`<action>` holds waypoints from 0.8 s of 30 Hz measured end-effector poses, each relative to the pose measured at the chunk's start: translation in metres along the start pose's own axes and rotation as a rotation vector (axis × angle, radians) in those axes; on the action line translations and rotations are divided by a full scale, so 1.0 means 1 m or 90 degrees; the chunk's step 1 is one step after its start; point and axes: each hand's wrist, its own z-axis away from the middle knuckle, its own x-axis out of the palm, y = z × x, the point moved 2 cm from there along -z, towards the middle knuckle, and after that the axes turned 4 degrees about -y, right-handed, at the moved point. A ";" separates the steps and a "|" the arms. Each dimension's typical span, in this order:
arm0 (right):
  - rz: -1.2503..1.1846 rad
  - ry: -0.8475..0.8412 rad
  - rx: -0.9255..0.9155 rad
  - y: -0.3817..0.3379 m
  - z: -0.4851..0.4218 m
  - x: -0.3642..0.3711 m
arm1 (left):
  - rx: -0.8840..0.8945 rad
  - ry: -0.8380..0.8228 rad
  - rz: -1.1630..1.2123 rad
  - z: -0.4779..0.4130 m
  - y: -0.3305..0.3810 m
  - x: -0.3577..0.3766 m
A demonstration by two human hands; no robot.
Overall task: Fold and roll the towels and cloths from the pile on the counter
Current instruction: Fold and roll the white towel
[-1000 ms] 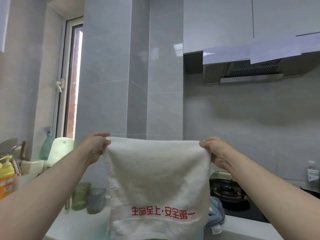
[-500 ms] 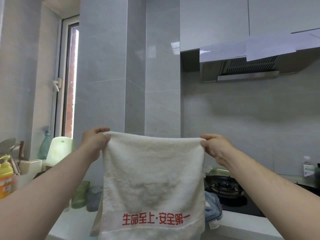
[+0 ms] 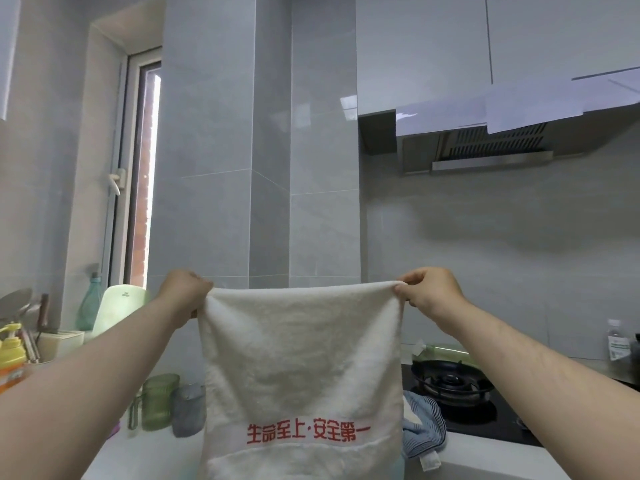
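A white towel (image 3: 301,358) with a line of red characters near its lower end hangs flat in the air in front of me. My left hand (image 3: 183,292) pinches its top left corner and my right hand (image 3: 429,292) pinches its top right corner, stretching the top edge level. The towel's bottom runs out of the frame. A blue striped cloth (image 3: 424,426) lies on the white counter (image 3: 149,455) behind the towel's right side, mostly hidden.
A green cup (image 3: 159,400) and a grey cup (image 3: 188,412) stand on the counter at left. A gas hob (image 3: 453,382) sits at right under a range hood (image 3: 485,147). A yellow pump bottle (image 3: 12,358) and utensils stand far left.
Both hands have lifted the towel slightly and the view has tilted up a little. The grip on both corners is the same.
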 end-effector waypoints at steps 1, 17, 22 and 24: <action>-0.012 0.000 0.000 0.001 -0.001 -0.001 | -0.033 -0.020 0.103 0.003 0.000 0.001; 0.016 0.044 0.004 -0.002 -0.016 -0.022 | 0.319 0.064 -0.286 0.006 0.021 -0.007; 0.007 0.042 0.006 -0.008 -0.021 -0.027 | 0.224 0.057 -0.224 -0.010 0.028 -0.006; -0.012 0.034 0.019 -0.006 -0.024 -0.025 | 0.156 0.026 -0.127 -0.015 0.029 -0.001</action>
